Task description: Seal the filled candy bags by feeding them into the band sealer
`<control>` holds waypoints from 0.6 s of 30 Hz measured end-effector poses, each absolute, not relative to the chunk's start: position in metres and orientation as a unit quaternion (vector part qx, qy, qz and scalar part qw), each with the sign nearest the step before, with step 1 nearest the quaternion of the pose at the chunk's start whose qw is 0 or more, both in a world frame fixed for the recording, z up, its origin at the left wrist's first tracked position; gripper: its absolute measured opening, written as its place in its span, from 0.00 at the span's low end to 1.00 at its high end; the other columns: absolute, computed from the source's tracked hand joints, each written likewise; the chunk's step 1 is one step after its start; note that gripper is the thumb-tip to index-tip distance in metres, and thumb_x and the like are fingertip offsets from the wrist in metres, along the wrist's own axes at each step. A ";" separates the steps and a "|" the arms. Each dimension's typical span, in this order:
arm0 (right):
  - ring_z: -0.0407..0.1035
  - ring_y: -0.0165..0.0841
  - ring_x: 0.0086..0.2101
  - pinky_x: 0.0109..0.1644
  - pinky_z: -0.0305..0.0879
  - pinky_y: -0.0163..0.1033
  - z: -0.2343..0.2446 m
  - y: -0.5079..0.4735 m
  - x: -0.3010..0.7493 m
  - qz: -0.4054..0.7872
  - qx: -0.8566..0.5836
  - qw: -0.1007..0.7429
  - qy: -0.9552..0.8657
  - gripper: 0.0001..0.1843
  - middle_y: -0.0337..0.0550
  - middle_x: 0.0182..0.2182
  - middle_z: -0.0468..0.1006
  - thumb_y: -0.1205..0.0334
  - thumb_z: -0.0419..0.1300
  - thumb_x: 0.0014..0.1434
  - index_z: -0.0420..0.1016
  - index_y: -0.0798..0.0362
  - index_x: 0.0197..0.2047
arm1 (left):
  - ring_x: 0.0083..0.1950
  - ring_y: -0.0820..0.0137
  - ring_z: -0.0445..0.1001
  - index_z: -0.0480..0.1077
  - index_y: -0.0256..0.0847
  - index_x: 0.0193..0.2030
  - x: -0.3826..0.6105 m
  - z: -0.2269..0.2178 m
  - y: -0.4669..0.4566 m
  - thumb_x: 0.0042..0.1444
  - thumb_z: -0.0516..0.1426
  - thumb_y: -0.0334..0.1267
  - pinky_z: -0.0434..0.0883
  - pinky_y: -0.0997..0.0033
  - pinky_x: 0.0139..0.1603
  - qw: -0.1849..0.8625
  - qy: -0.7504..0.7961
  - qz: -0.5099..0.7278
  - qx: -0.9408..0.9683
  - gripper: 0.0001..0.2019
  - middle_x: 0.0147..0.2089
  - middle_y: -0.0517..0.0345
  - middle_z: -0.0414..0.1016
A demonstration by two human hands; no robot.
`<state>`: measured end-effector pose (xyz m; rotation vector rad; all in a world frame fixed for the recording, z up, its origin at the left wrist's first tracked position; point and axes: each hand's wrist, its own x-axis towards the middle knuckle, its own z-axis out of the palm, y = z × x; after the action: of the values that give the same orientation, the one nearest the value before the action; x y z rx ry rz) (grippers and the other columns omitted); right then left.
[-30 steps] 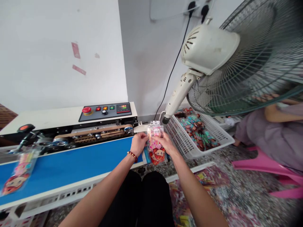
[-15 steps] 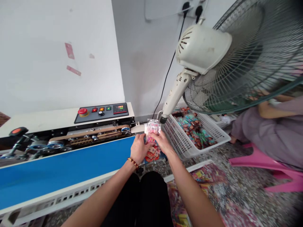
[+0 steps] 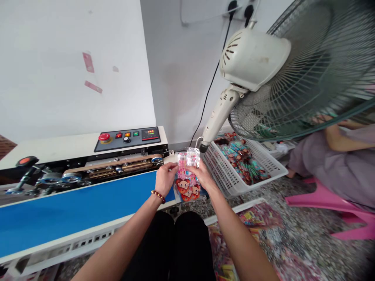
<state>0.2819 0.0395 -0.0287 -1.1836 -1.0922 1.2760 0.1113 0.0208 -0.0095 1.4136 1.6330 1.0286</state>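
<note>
While both hands (image 3: 165, 178) (image 3: 204, 177) pinch clear packets (image 3: 188, 189), a basket (image 3: 222, 177) (white, perforated) holds colourful pieces (image 3: 243, 159).

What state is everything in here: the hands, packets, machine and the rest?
Left hand: fingers curled at the packets' left edge, grip unclear.
Right hand: holding packets, thumb across their front.
Packets: overlapping, printed faces showing.
Machine display: lit.
Blue belt: cannot tell whether running.
Fan: cannot tell whether spinning.
Plug: in the wall socket.
White basket: loaded with colourful items.
</note>
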 end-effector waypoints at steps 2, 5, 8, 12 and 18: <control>0.76 0.44 0.42 0.50 0.72 0.48 -0.028 0.039 0.282 0.535 -0.482 0.519 -0.460 0.27 0.39 0.39 0.82 0.53 0.74 0.43 0.73 0.45 0.45 | 0.41 0.62 0.79 0.81 0.41 0.34 0.109 -0.009 0.021 0.57 0.61 0.39 0.71 0.68 0.45 0.369 0.625 0.433 0.534 0.07 0.38 0.54 0.83; 0.76 0.45 0.43 0.51 0.72 0.49 -0.029 0.039 0.284 0.539 -0.465 0.528 -0.463 0.28 0.40 0.41 0.82 0.54 0.75 0.43 0.73 0.45 0.47 | 0.44 0.62 0.79 0.83 0.42 0.37 0.106 -0.009 0.016 0.56 0.62 0.42 0.72 0.68 0.49 0.354 0.574 0.492 0.550 0.09 0.41 0.54 0.83; 0.77 0.45 0.43 0.51 0.71 0.48 -0.034 0.039 0.287 0.538 -0.458 0.526 -0.474 0.30 0.41 0.42 0.82 0.55 0.74 0.44 0.73 0.45 0.50 | 0.42 0.63 0.78 0.83 0.42 0.37 0.104 -0.012 0.011 0.53 0.63 0.44 0.74 0.68 0.45 0.371 0.564 0.513 0.530 0.11 0.40 0.53 0.83; 0.77 0.45 0.43 0.51 0.72 0.49 -0.040 0.040 0.290 0.534 -0.465 0.511 -0.486 0.31 0.41 0.42 0.82 0.54 0.73 0.45 0.72 0.44 0.52 | 0.30 0.67 0.73 0.83 0.38 0.39 0.099 -0.021 0.013 0.50 0.63 0.47 0.69 0.70 0.28 0.450 0.602 0.486 0.445 0.17 0.35 0.53 0.82; 0.77 0.46 0.44 0.52 0.72 0.50 -0.042 0.040 0.291 0.519 -0.499 0.516 -0.464 0.30 0.39 0.43 0.82 0.53 0.73 0.44 0.72 0.42 0.51 | 0.36 0.66 0.74 0.82 0.39 0.32 0.085 -0.010 0.008 0.48 0.66 0.47 0.72 0.70 0.39 0.429 0.539 0.542 0.482 0.13 0.34 0.54 0.81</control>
<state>0.2905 0.0403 -0.0415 -1.1976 -1.1148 1.2455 0.0850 0.0083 -0.0096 1.2025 1.3455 1.3525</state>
